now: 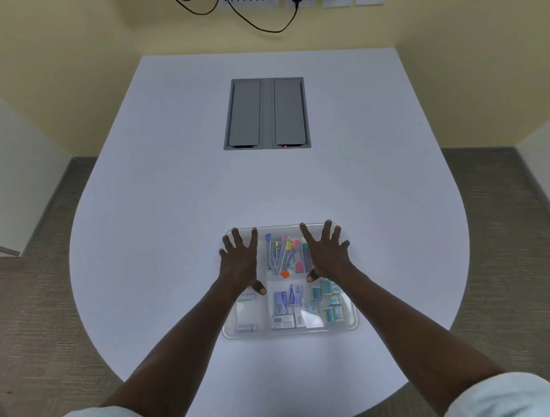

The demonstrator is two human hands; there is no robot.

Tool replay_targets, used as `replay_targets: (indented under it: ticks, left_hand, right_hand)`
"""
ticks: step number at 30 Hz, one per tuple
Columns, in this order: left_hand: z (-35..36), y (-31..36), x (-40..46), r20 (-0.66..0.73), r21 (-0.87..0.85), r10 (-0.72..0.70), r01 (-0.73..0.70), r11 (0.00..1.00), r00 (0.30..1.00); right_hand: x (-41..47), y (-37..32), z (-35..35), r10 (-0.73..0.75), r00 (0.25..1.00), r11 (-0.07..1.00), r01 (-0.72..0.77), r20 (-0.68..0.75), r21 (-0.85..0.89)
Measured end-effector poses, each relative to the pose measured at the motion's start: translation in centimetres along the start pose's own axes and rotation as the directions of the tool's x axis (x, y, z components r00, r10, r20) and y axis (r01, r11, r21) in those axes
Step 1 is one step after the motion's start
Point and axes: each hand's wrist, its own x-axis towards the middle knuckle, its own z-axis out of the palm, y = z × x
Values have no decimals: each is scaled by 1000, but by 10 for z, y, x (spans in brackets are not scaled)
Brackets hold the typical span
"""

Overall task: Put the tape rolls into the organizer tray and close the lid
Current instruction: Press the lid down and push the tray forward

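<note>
Pressing both spread hands, left hand [239,262] and right hand [327,256], flat with fingers wide and holding nothing, I'd push evenly on the clear lid [285,229] beneath my fingers so the tray [352,323] on the tabletop [178,178] shuts; tape rolls unseen.

Looks like an office meeting room. White worktop [184,178] with grey cable hatch [267,113]. Carpet [44,297], wall sockets [297,3].
</note>
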Motion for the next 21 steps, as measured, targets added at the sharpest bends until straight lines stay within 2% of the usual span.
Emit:
replay_targets:
  ticks: [2,5,8,21]
  left_hand:
    - [0,7,1,5,37,-15,15,999,1000]
    - [2,11,3,-29,53,4,-2,999,1000]
    - [1,14,9,-30,81,36,-33,996,999]
    - [-8,10,18,78,-15,29,-28,999,997]
  right_hand:
    - [1,-4,-2,-9,1000,1000,9,-5,-23]
    - [6,-5,-5,-122,992,989,120,-16,-88]
    - [11,-14,-8,-196,980,972,199,32,-122]
    - [19,-24,-11,-188,981,979,191,54,-71]
